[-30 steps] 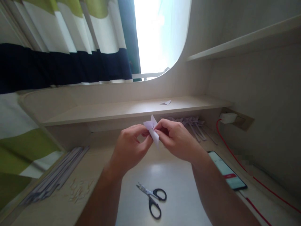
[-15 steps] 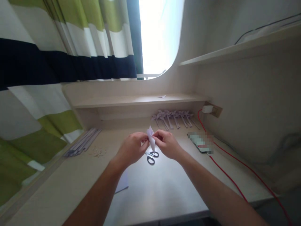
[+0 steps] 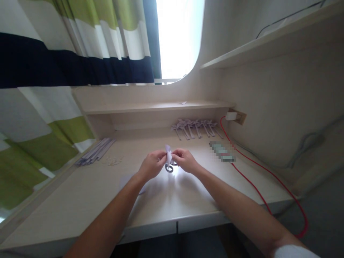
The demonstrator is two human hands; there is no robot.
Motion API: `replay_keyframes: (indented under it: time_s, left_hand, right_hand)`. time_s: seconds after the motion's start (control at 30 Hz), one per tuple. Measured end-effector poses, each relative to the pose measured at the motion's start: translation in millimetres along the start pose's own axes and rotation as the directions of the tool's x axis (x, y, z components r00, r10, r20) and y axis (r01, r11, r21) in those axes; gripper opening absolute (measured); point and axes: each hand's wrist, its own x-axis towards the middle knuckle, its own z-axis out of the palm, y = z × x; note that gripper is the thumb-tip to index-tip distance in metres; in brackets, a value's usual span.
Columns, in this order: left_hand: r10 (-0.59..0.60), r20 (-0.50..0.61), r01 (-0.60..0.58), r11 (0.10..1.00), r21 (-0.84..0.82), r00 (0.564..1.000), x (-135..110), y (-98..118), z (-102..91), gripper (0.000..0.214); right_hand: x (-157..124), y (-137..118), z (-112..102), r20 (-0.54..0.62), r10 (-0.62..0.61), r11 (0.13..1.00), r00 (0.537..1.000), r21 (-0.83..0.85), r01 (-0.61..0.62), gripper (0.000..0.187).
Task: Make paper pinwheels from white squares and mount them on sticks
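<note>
A small folded piece of pale lilac paper (image 3: 168,157), shaped like a pinwheel head, is held up over the desk between both hands. The fingers of my left hand (image 3: 151,165) pinch its left side. From the right, my right hand (image 3: 186,160) grips it with thumb and fingers closed. Directly below lie scissors (image 3: 169,169), their dark handle loops partly showing and the rest hidden by the paper and hands. A sheet of pale paper (image 3: 127,178) lies partly under my left forearm.
Several finished paper pinwheels (image 3: 191,125) lie in a row at the back. Paper sticks (image 3: 97,152) are bundled at the left, beside small pale bits (image 3: 114,161). A blurred phone (image 3: 222,152) with a red cable (image 3: 248,182) lies right. A low shelf (image 3: 145,106) runs behind.
The view has tilted down, bringing the desk's front edge into sight. The paper has turned between my fingers, and both hands still hold it.
</note>
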Motion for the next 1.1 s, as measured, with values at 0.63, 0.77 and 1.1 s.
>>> replay_keyframes:
  time_s: [0.63, 0.77, 1.1]
  left_hand:
    - [0.035, 0.022, -0.035, 0.999, 0.003, 0.999, 6, -23, 17.7, 0.020]
    - [0.040, 0.037, -0.041, 0.998, 0.038, 0.999, 3, -18, 16.4, 0.020]
    - [0.061, 0.037, -0.063, 0.997, 0.045, 0.997, 1, -17, 20.9, 0.021]
  right_hand:
    - [9, 20, -2, 0.108, 0.035, 0.997, 0.994, 0.068, -0.042, 0.020]
    - [4, 24, -4, 0.099, 0.007, 0.999, 0.995, 0.045, -0.011, 0.015]
    - [-2, 21, -2, 0.068, 0.006, 0.999, 0.998, 0.044, -0.009, 0.014]
